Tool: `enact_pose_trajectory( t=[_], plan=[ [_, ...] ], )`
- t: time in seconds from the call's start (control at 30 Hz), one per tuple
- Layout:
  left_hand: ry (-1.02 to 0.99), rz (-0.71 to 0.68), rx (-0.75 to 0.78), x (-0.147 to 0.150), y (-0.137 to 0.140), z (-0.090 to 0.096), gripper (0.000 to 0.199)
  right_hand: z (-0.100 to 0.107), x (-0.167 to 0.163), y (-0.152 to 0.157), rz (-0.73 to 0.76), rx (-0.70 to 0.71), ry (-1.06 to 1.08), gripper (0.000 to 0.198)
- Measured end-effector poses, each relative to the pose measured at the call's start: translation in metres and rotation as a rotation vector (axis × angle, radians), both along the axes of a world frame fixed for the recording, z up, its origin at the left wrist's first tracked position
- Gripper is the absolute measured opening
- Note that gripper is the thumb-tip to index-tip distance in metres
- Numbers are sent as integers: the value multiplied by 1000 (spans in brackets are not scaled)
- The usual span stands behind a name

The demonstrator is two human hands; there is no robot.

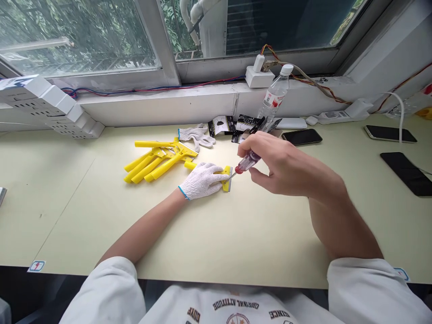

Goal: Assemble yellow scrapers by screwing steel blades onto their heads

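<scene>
In the head view, the left hand (204, 181), in a white glove, was closed over a yellow scraper (226, 186), which lay on the table (236, 234) just beside the other yellow scrapers (164, 168). The bare right hand (283, 164) pinched a screwdriver (250, 161) by its handle. Its tip was at the scraper's head; whether it sat in a screw, I could not tell. The step seemed to be screw work there. The next move, I judged, called for a firm left hold and a well-seated tip.
</scene>
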State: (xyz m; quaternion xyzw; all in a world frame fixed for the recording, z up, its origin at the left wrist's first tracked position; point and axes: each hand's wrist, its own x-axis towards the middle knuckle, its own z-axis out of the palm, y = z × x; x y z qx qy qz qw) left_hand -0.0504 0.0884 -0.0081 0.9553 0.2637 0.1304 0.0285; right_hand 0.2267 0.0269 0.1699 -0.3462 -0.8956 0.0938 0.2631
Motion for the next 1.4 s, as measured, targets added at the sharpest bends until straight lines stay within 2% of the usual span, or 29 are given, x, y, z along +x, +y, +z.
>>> enact_pose_trajectory(
  t=[0.07, 0.17, 0.2, 0.23, 0.3, 0.37, 0.4, 0.47, 0.53, 0.6, 0.7, 0.77, 0.8, 0.97, 1.13, 1.4],
  plan=[
    [-3, 8, 10, 0, 0, 0, 38, 0, -2, -1, -60, 31, -26, 15],
    [-2, 6, 16, 0, 0, 0, 36, 0, -4, -3, -270, 77, -70, 19],
    [-4, 1, 13, 0, 0, 1, 36, 1, -4, -2, -294, 79, -79, 18],
    [-7, -4, 9, 0, 0, 1, 37, 1, -3, -2, -274, 74, -78, 15],
    [-15, -1, 4, 1, 0, 1, 38, 3, 0, -1, -136, 54, -59, 6],
    [-16, 4, 1, 0, 0, 2, 39, 5, 1, 0, -1, 47, -41, 10],
    [-13, 4, 1, 0, 0, 1, 39, 4, 1, 0, 16, 55, -39, 13],
    [-4, 1, 7, 0, 0, 0, 38, 3, 0, 0, -79, 87, -54, 14],
    [-2, 0, 15, -1, 1, -1, 37, 0, -2, -1, -252, 117, -81, 14],
    [-1, -4, 17, -1, 1, -2, 37, 0, -1, -1, -318, 109, -101, 15],
    [3, -9, 10, 0, 1, -1, 38, 2, 3, -2, -114, 75, -82, 2],
    [3, -6, 6, 0, 0, 0, 39, 4, 4, -3, 23, 70, -65, 12],
    [3, -3, 4, 0, 0, 0, 39, 4, 4, -4, 32, 73, -63, 17],
    [2, 0, 4, 0, 0, -1, 37, 0, -1, -4, -307, 84, -128, 15],
    [-1, -1, 4, 0, 1, 0, 38, 0, -3, 0, -299, 69, -40, 11],
    [-6, 6, -12, 0, -1, 3, 38, 8, 6, 1, -354, 147, 99, 10]
  ],
)
